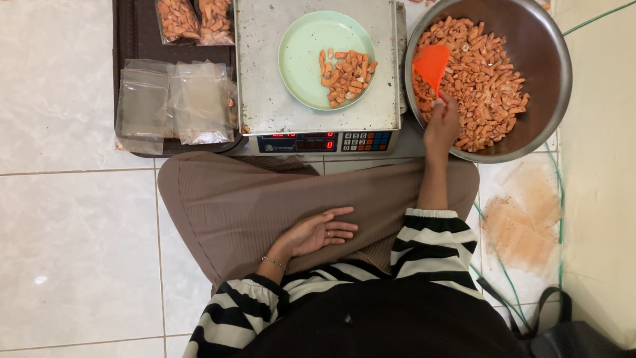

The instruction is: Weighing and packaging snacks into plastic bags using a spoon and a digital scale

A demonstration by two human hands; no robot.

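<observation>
We are seeing 2 filled snack bags (195, 20) and empty clear bags (173, 103) lying on a dark tray (126, 40), beside the tiled floor (73, 238).

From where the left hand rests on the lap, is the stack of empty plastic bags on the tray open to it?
Probably yes: the left hand lies empty, palm up, and the empty plastic bags on the dark tray sit uncovered ahead, nothing between.

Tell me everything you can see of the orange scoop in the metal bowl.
The orange scoop looks like smooth plastic, with a broad, flat, rounded blade narrowing toward a handle hidden in the right hand. It is tilted, blade up and away from the person, over the orange-brown snack pieces in the large metal bowl right of the scale. Whether its blade touches the pieces cannot be told.
</observation>
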